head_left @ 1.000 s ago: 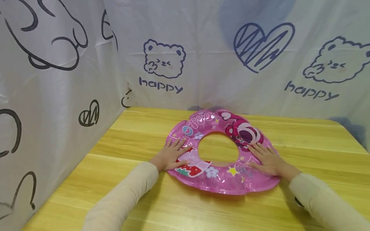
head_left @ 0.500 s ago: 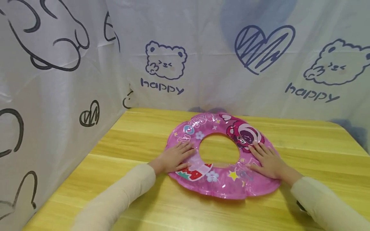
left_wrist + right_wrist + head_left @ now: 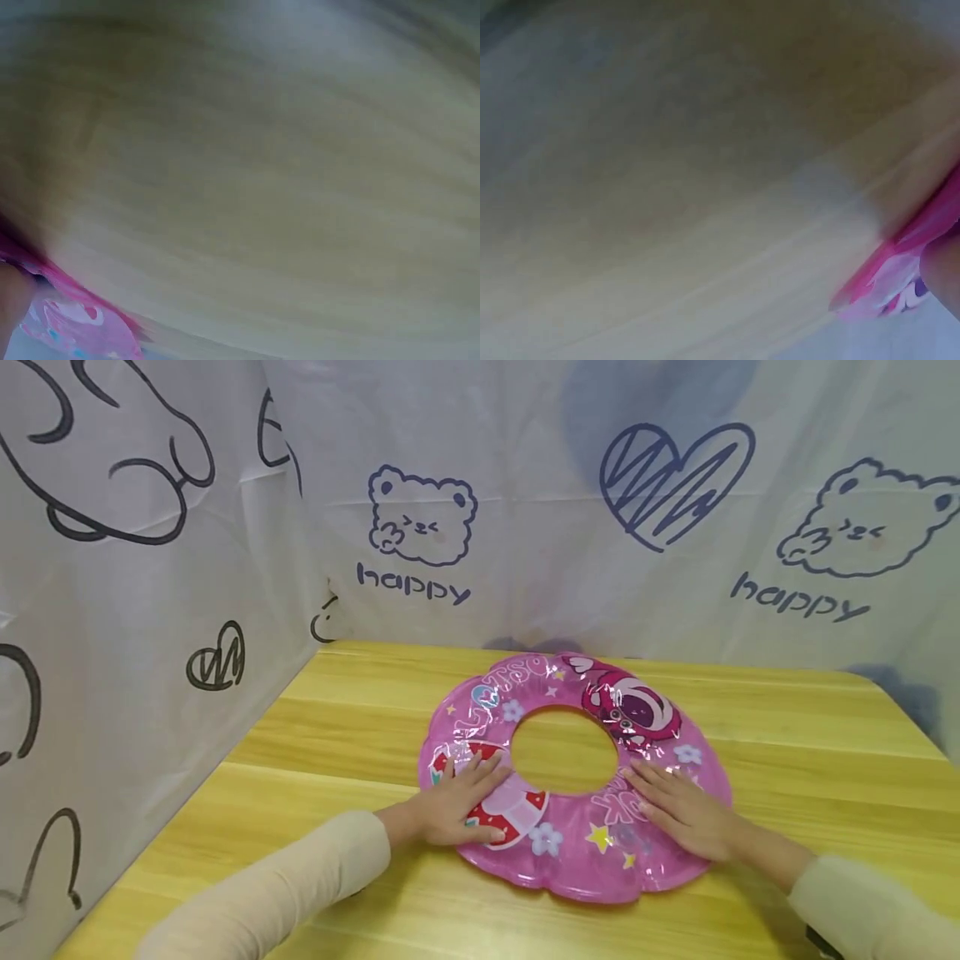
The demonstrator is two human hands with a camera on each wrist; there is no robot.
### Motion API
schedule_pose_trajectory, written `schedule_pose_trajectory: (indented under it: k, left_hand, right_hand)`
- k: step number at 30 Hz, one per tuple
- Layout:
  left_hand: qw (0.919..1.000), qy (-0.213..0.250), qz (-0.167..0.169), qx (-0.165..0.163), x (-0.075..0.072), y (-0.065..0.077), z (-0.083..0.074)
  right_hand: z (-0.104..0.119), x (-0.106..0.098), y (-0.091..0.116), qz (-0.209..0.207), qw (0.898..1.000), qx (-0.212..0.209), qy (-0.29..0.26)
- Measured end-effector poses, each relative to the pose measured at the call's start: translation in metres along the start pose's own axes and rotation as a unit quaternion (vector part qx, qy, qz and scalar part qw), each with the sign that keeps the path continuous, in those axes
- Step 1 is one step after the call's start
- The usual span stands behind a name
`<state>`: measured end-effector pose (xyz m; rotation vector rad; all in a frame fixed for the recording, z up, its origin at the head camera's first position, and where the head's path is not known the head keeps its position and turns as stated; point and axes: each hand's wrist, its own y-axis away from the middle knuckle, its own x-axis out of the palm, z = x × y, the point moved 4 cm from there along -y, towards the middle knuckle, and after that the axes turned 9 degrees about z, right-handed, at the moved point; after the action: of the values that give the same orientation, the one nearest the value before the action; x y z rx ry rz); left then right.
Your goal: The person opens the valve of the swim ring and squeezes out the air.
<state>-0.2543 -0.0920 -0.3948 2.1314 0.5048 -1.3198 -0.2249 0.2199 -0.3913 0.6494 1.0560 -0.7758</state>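
Note:
A pink inflatable swim ring [image 3: 592, 860] with bear, star, flower and strawberry prints lies flat on the wooden table [image 3: 300, 793]. My left hand [image 3: 461, 802] rests on its left side, fingers spread over the strawberry print. On the ring's right side lies my right hand [image 3: 686, 810], fingers straight and close together, pointing toward the hole. In the left wrist view a strip of the swim ring [image 3: 82, 322] shows at the lower left; the right wrist view has the ring's edge [image 3: 889, 281] at the lower right. Both wrist views are blurred.
Behind the table hangs a white curtain [image 3: 540, 568] printed with bears, hearts and the word "happy". Another printed sheet [image 3: 150, 635] runs along the left side. The table's back edge is just behind the ring.
The swim ring looks fuller and its front edge sits nearer to me. My right hand has slid toward me, uncovering a flower print. My left hand has shifted slightly nearer, its fingers more spread.

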Motion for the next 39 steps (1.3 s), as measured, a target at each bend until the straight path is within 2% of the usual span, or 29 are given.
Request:
schedule_pose_trajectory:
  k: [4, 14, 21, 28, 32, 35, 39]
  left_hand:
    - [0.9999, 0.006, 0.003, -0.010, 0.006, -0.004, 0.000]
    - [0.9985, -0.027, 0.024, -0.041, 0.008, -0.007, -0.004]
    - [0.9971, -0.054, 0.028, -0.046, 0.008, -0.009, -0.007]
    - [0.9956, -0.067, 0.030, -0.058, 0.010, -0.010, -0.006]
    - [0.9931, -0.093, 0.032, -0.063, 0.008, -0.009, -0.008]
    - [0.9904, -0.119, 0.034, -0.062, 0.008, -0.008, -0.008]
    - [0.9869, -0.156, 0.025, -0.034, 0.004, -0.007, -0.003]
  right_hand:
    - [0.000, 0.007, 0.001, 0.021, 0.999, 0.018, -0.033]
    - [-0.001, 0.017, 0.003, 0.020, 0.999, 0.027, -0.017]
    - [0.001, 0.017, 0.003, 0.024, 0.999, 0.028, -0.010]
    - [0.003, 0.015, 0.002, 0.021, 0.999, 0.020, 0.025]
    - [0.006, 0.013, 0.001, 0.013, 0.997, 0.017, 0.071]
    - [0.009, 0.010, 0.000, 0.009, 0.995, 0.009, 0.095]
    - [0.008, 0.007, 0.004, -0.006, 0.997, -0.015, 0.069]
